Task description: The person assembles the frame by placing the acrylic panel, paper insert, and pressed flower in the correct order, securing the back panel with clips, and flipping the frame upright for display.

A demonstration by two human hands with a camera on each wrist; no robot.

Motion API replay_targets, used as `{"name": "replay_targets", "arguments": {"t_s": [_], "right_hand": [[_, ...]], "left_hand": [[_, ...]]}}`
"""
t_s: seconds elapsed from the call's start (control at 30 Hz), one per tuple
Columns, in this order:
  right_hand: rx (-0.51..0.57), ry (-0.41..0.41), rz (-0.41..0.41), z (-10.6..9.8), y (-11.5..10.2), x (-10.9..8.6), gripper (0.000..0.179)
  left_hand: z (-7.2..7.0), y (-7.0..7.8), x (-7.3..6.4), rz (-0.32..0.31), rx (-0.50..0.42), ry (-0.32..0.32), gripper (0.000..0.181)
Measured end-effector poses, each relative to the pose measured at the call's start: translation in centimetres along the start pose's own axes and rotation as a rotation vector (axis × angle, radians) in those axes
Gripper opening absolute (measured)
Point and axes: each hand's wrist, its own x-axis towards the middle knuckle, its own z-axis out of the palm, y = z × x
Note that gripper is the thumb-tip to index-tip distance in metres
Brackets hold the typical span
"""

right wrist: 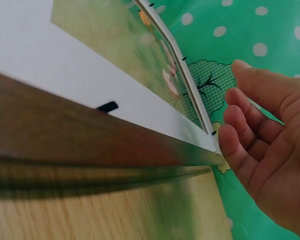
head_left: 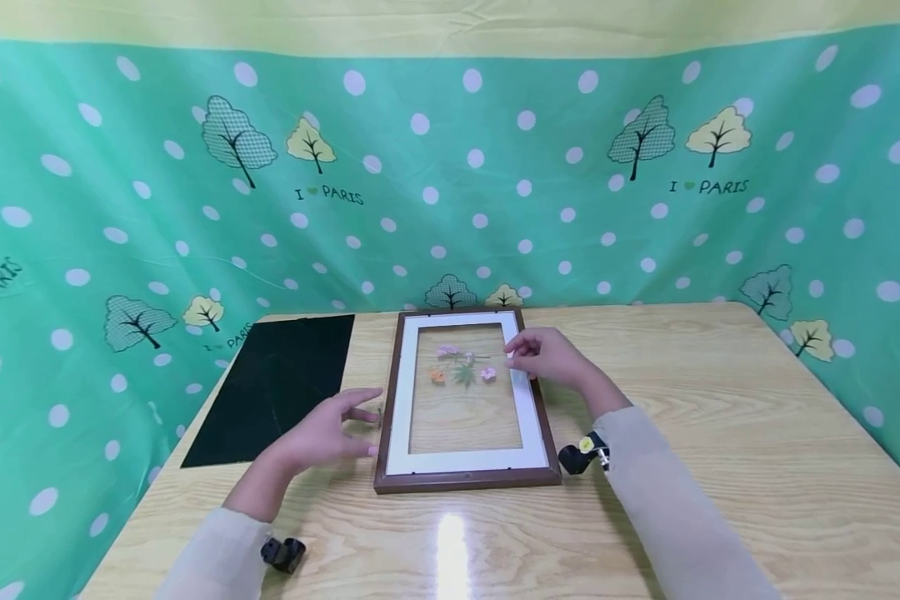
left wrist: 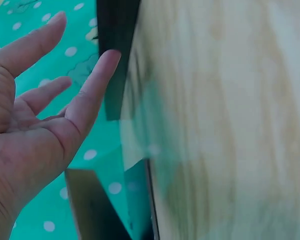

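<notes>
A brown picture frame (head_left: pixel 468 481) lies on the table with a white mat (head_left: pixel 528 417) inside it. In the mat's window are an orange flower (head_left: pixel 437 376), a green leaf (head_left: pixel 464 373), a pink flower (head_left: pixel 488 374) and purple blossoms (head_left: pixel 447 351). My left hand (head_left: pixel 330 429) is beside the frame's left side, fingers spread and holding nothing. At the upper right side is my right hand (head_left: pixel 546 358), its fingertips over the mat's edge. In the right wrist view its fingers (right wrist: pixel 235 115) bend loosely with nothing between them; whether they touch the frame I cannot tell.
A black sheet (head_left: pixel 277 392) lies flat to the left of the frame. Small dark tabs (right wrist: pixel 108 107) stick out along the frame's inner edge. Behind the wooden table (head_left: pixel 705 400) hangs a green dotted cloth (head_left: pixel 420 217).
</notes>
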Motion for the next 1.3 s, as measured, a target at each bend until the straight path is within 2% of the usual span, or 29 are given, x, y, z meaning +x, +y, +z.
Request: {"name": "replay_targets", "arguments": {"t_s": [0.1,0.27,0.37,0.53,0.7,0.83,0.93,1.07,1.2,1.3], "right_hand": [[0.025,0.015,-0.002,-0.4,-0.4,-0.8,0.03],[0.033,0.021,-0.029,-0.8,-0.4,-2.1,0.036],[0.012,0.028,-0.054,-1.0,-0.2,-2.9,0.037],[-0.048,0.049,-0.067,-1.1,0.4,-4.2,0.035],[-0.108,0.099,-0.071,-1.5,1.1,-5.4,0.029],[-0.147,0.133,-0.039,-1.9,1.8,-6.2,0.027],[-0.08,0.076,-0.005,-2.0,2.1,-6.8,0.032],[0.073,-0.029,0.06,-1.5,2.2,-7.2,0.048],[0.153,-0.063,0.108,-0.7,2.8,-7.2,0.065],[0.17,-0.067,0.125,-0.3,3.0,-7.3,0.072]], "left_hand": [[-0.8,-0.1,-0.3,0.019,-0.071,0.017,0.076],[-2.0,-0.2,-1.2,0.085,-0.161,0.049,0.071],[-2.5,-0.4,-1.9,0.106,-0.164,0.113,0.068],[-3.5,-1.0,-3.1,0.094,-0.176,0.232,0.067],[-4.8,-1.7,-4.3,0.091,-0.19,0.312,0.067],[-5.4,-2.2,-4.9,0.081,-0.169,0.367,0.066],[-5.7,-2.6,-5.5,0.057,-0.149,0.419,0.065],[-6.4,-3.5,-6.6,0.033,-0.15,0.484,0.063],[-7.3,-4.6,-7.6,0.011,-0.187,0.506,0.063],[-8.1,-5.3,-8.2,-0.019,-0.17,0.516,0.065]]}}
